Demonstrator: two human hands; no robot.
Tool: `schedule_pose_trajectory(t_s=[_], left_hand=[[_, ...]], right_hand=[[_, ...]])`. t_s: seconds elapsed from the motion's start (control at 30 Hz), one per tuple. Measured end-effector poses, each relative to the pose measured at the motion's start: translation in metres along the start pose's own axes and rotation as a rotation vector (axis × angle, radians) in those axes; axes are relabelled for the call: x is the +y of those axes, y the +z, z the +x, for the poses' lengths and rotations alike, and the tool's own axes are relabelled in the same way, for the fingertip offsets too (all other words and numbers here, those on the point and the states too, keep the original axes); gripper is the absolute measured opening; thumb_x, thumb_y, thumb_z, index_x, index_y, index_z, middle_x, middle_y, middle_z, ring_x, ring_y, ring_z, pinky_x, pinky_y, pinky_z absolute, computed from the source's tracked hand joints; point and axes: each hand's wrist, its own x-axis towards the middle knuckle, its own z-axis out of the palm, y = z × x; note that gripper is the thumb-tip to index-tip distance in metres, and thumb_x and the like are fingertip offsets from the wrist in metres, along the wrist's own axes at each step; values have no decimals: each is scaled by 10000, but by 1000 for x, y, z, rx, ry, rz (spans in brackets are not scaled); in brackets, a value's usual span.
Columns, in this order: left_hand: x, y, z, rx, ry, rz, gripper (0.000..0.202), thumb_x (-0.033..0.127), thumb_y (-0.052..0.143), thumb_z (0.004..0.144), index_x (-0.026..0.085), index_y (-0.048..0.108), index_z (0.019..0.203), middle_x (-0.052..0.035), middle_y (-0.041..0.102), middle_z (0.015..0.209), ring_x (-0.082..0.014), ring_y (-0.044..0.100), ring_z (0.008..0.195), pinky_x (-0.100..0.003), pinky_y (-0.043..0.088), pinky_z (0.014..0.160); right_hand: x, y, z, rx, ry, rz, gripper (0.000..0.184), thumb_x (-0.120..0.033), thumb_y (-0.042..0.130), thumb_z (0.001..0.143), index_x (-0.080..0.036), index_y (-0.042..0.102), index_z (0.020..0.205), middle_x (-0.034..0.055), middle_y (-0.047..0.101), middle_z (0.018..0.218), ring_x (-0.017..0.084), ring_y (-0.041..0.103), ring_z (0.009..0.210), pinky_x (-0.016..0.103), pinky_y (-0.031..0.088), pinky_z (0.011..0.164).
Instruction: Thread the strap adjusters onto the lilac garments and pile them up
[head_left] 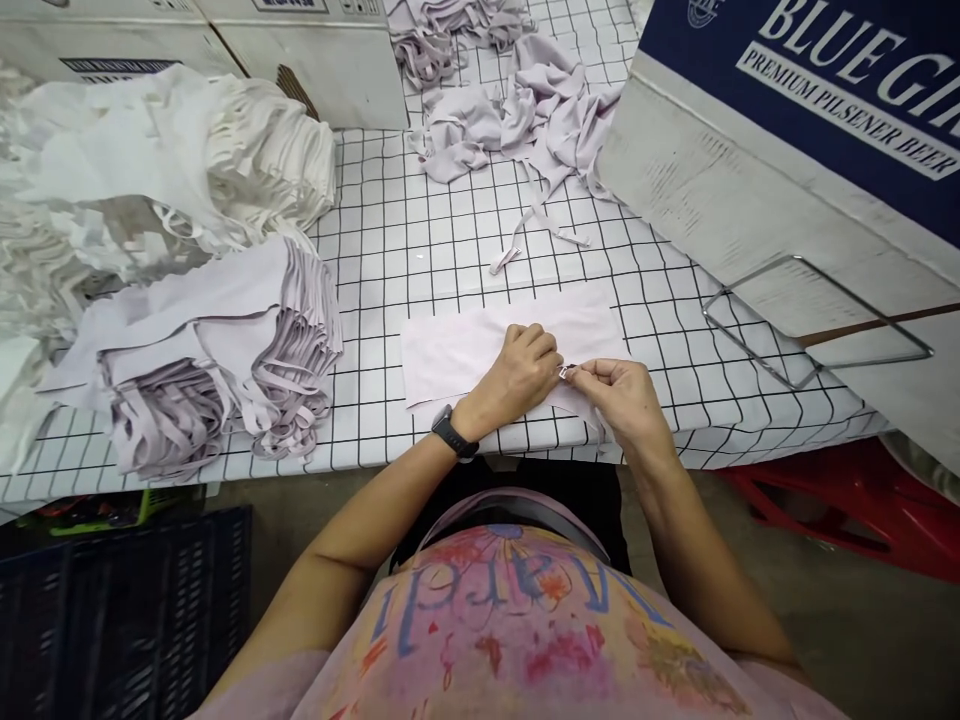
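Note:
A pale pink garment piece [450, 350] lies flat on the table in front of me, with thin straps near its lower right edge. My left hand [520, 372], with a dark watch on the wrist, rests over the middle of it. Its fingers are curled closed, and what they hold is hidden. Close by on the right, my right hand [621, 392] pinches a strap with a small light slider [564, 371] on it. The slider sits between the fingertips of both hands.
Left are a stack of folded lilac garments [225, 350] and a white garment pile [172, 150]. Loose lilac garments [517, 110] lie at the back. A beer carton [712, 190] and a bent metal wire frame [817, 318] stand right. A red stool [847, 505] is below the table [375, 240].

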Motion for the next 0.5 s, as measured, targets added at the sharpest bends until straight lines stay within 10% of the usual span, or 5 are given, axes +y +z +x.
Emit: schedule_pose_trajectory(t_s=[0.5], left_hand=[[0,5,-2,46,104,160,276,94,486,1015,137,611,773,-85,618,883,-217,510,911,-369,422,842]], right_hand=[[-6,-4,3,-72,77,25,215,-350,797,721,-150,732,679,32,683,675,127,576,636,230,413,565]])
